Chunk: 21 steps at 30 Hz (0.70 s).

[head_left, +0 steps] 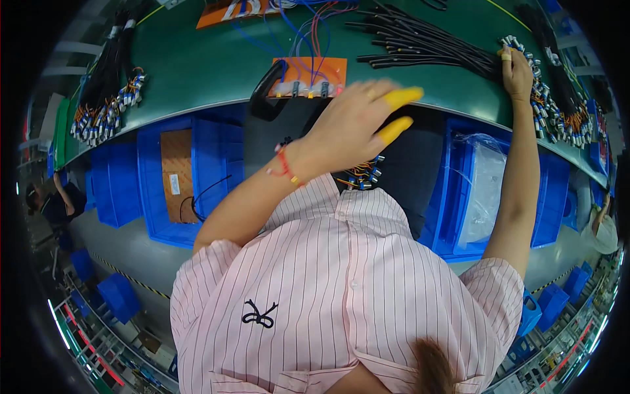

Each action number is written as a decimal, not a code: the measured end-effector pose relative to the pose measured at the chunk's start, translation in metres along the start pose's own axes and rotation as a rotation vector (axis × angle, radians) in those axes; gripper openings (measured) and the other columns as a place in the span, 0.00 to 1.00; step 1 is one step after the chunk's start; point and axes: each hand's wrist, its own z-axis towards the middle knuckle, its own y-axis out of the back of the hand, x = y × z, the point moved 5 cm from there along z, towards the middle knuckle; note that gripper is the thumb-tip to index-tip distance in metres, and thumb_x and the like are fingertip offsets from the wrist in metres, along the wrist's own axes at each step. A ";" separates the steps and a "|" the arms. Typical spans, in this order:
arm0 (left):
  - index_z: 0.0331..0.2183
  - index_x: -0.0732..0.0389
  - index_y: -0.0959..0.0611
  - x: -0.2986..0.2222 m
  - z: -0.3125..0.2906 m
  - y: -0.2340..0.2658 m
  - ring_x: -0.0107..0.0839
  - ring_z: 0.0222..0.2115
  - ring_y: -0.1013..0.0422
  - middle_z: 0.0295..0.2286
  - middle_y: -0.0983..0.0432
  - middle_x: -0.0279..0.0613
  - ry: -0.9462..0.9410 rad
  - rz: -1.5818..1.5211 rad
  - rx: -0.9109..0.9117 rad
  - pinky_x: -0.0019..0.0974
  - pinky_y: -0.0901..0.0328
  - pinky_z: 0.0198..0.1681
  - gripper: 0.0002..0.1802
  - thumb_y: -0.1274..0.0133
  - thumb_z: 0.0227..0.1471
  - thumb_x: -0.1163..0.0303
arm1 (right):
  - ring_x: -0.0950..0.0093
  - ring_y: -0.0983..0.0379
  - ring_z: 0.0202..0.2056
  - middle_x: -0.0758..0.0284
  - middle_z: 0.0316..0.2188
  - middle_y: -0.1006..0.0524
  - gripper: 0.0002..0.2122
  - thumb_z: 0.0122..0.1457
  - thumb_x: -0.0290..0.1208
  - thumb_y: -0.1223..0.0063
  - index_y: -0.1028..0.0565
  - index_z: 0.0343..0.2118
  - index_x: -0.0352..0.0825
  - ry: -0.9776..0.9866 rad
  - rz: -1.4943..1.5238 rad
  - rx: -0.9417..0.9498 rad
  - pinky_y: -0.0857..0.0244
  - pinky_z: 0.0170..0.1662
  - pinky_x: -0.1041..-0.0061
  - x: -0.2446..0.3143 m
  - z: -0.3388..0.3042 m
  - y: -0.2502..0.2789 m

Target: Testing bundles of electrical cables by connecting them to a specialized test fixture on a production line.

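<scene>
My left hand (351,125) hovers over the table's front edge, slightly blurred. Its fingers stretch to the right, with yellow finger cots on two of them, and nothing shows in them. An orange board (335,67) with small connectors and a red light lies just beyond it. At the far right, my right hand (518,77), also with a yellow finger cot, is closed around the connector end of a bundle of black cables (433,46). Its grip is partly hidden. More cables with metal connectors and orange wires (364,176) rest at my lap, partly covered by my left hand.
Cable bundles lie on the green table (190,59) at left (108,105) and far right (564,105). A curved black object (266,88) sits by the board. Blue and red wires (302,33) run back to another orange board (213,16). Blue bins (151,203) stand below.
</scene>
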 end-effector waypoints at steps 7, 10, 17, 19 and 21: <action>0.40 0.65 0.19 0.052 -0.126 -0.032 0.40 0.39 0.32 0.36 0.27 0.43 0.373 0.161 0.263 0.39 0.36 0.45 0.15 0.43 0.48 0.73 | 0.62 0.27 0.33 0.60 0.31 0.23 0.16 0.65 0.41 0.58 0.21 0.35 0.34 -0.036 0.044 -0.177 0.34 0.37 0.67 0.022 0.016 -0.002; 0.35 0.67 0.19 0.054 -0.129 -0.038 0.40 0.38 0.33 0.34 0.28 0.43 0.439 0.153 0.267 0.38 0.36 0.45 0.11 0.42 0.45 0.74 | 0.71 0.28 0.30 0.61 0.29 0.23 0.14 0.64 0.33 0.57 0.21 0.38 0.28 0.004 0.368 -0.377 0.36 0.36 0.76 0.106 -0.004 0.042; 0.33 0.68 0.20 0.069 -0.126 -0.041 0.42 0.38 0.32 0.33 0.29 0.44 0.435 0.085 0.371 0.41 0.37 0.47 0.11 0.42 0.44 0.76 | 0.62 0.32 0.33 0.60 0.32 0.28 0.07 0.50 0.26 0.44 0.26 0.32 0.31 0.114 0.701 0.529 0.37 0.38 0.66 0.317 -0.139 0.004; 0.34 0.68 0.20 0.071 -0.124 -0.044 0.42 0.39 0.32 0.34 0.28 0.45 0.394 0.083 0.407 0.41 0.37 0.47 0.11 0.42 0.44 0.76 | 0.63 0.34 0.37 0.60 0.34 0.30 0.08 0.50 0.26 0.44 0.26 0.33 0.30 -0.019 0.711 0.654 0.38 0.40 0.67 0.324 -0.171 -0.018; 0.35 0.68 0.19 0.074 -0.120 -0.048 0.42 0.39 0.32 0.35 0.28 0.45 0.393 0.046 0.460 0.41 0.37 0.48 0.12 0.43 0.45 0.75 | 0.64 0.35 0.39 0.60 0.35 0.31 0.09 0.50 0.26 0.44 0.27 0.33 0.29 -0.143 0.705 0.737 0.39 0.42 0.68 0.324 -0.182 -0.029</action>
